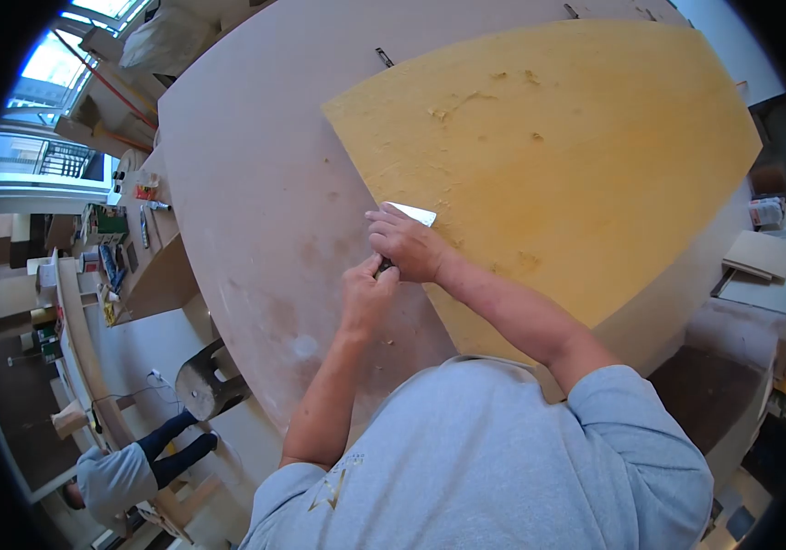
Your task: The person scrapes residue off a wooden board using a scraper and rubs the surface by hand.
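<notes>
Worktop (pixel 255 183) carries a yellow sheet (pixel 613 156). Scraper (pixel 414 214) is at the sheet's left edge, blade poking past the right hand (pixel 407 246); left hand (pixel 370 290) grips the handle, right clasps nearer the blade.

A worktable (pixel 255 165) and stacked boards (pixel 758 252) mark a workshop; the bench (pixel 154 280) seems tool-strewn.

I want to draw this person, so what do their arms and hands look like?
Both the left hand and the right hand are bare, with no gloves. The forearms are bare too, with no watch to be seen. The light grey shirt has short, loose sleeves, and a gold star-like print on the left side.
</notes>
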The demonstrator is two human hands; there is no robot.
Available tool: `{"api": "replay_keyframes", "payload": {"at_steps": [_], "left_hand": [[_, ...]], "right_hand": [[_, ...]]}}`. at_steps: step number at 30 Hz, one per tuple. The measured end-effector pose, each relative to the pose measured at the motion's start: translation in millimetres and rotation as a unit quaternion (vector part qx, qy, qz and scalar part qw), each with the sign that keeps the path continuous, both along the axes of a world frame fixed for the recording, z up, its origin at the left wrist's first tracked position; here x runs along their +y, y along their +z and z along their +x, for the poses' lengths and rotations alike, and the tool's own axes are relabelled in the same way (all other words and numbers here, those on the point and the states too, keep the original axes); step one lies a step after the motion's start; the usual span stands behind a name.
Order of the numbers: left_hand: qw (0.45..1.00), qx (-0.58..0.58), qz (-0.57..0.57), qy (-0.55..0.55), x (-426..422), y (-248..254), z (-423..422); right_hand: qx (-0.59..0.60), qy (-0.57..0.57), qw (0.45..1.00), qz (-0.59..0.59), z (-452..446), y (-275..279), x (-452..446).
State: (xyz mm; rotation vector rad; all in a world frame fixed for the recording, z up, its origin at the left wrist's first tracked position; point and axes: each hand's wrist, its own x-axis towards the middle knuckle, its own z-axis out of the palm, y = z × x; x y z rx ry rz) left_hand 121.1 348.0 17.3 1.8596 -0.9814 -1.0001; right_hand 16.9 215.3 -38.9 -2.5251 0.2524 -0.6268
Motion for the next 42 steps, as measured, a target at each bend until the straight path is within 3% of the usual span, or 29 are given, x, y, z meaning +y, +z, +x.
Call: {"api": "replay_keyframes", "payload": {"at_steps": [8, 11, 14, 19, 23, 26, 31, 34, 38, 42], "left_hand": [[0.999, -0.029, 0.018, -0.02, -42.3, 17.9, 20.9], [0.996, 0.016, 0.08, 0.046, -39.9, 27.4, 28.6], [0.988, 0.043, 0.139, 0.051, -57.8, 35.1, 30.2], [0.993, 0.015, 0.116, 0.018, -105.9, 32.0, 20.5], [0.994, 0.038, 0.102, 0.008, -62.1, 33.0, 24.6], [0.994, 0.016, 0.1, 0.04, -59.9, 27.0, 4.0], [0.994, 0.056, 0.088, 0.02, -123.1, 25.0, -3.3], [0.991, 0.079, 0.103, 0.044, -92.8, 19.8, -4.1], [0.966, 0.145, 0.155, 0.15, -40.5, 35.8, -20.1], [0.959, 0.168, 0.133, 0.187, -47.2, 38.9, -28.3]], "right_hand": [[0.064, 0.062, 0.985, 0.15, 18.7, 9.8, -52.0], [-0.071, 0.044, 0.98, 0.178, 32.6, -3.6, -41.7], [-0.093, 0.037, 0.977, 0.189, 30.2, -3.9, -53.7], [-0.092, 0.004, 0.98, 0.176, 18.3, -10.9, -94.7], [-0.066, 0.052, 0.969, 0.233, 13.6, -5.3, -64.4], [-0.06, 0.017, 0.965, 0.254, -4.7, -8.8, -51.5], [-0.058, -0.033, 0.986, 0.154, -12.1, -19.0, -113.0], [-0.044, -0.034, 0.994, 0.099, -18.9, -12.2, -86.9], [-0.06, -0.124, 0.988, 0.068, -21.9, -9.2, -13.8], [-0.083, -0.182, 0.979, 0.04, -19.1, -9.6, -21.7]]}}
